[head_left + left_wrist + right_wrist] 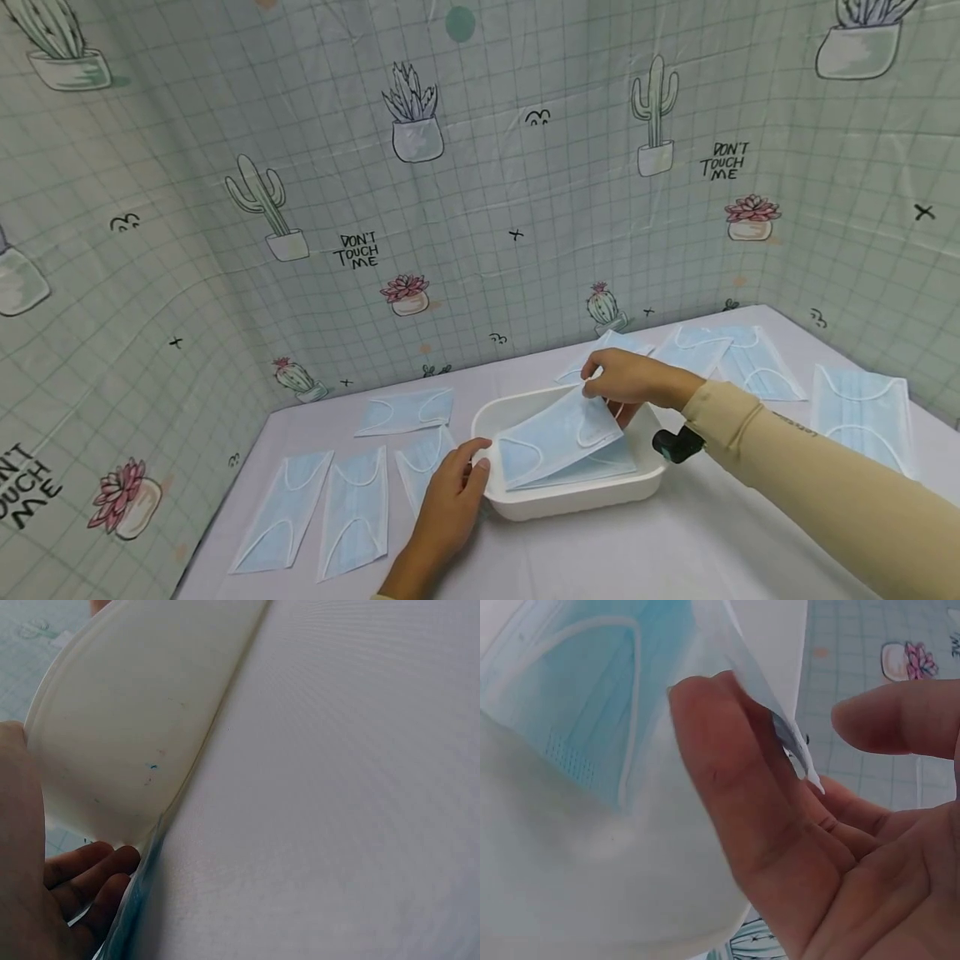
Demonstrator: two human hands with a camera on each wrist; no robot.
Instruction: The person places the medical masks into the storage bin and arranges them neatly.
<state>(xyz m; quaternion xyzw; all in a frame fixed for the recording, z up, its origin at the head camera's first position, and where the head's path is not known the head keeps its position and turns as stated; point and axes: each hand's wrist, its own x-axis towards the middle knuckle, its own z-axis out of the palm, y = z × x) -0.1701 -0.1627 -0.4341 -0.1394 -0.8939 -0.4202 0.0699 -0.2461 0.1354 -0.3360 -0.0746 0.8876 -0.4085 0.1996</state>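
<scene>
A white plastic basin (577, 502) stands on the table, holding pale blue face masks with white ear loops. My left hand (452, 498) holds the basin's left rim with thumb and index finger. In the left wrist view its other fingers (94, 889) lie below, beside the basin wall and a blue mask edge. Over the basin, my right hand (618, 382) touches the raised corner of a tilted face mask (555, 437). Another mask (611, 467) lies beneath it. The right wrist view shows the index finger (720, 750) extended against the mask, with the thumb (892, 716) apart.
Several masks lie left of the basin, including an outer one (281, 512) and one farther back (405, 411). More lie behind and right, such as an overlapping one (761, 367) and a far-right one (862, 408). Patterned cloth (480, 192) hangs around the table.
</scene>
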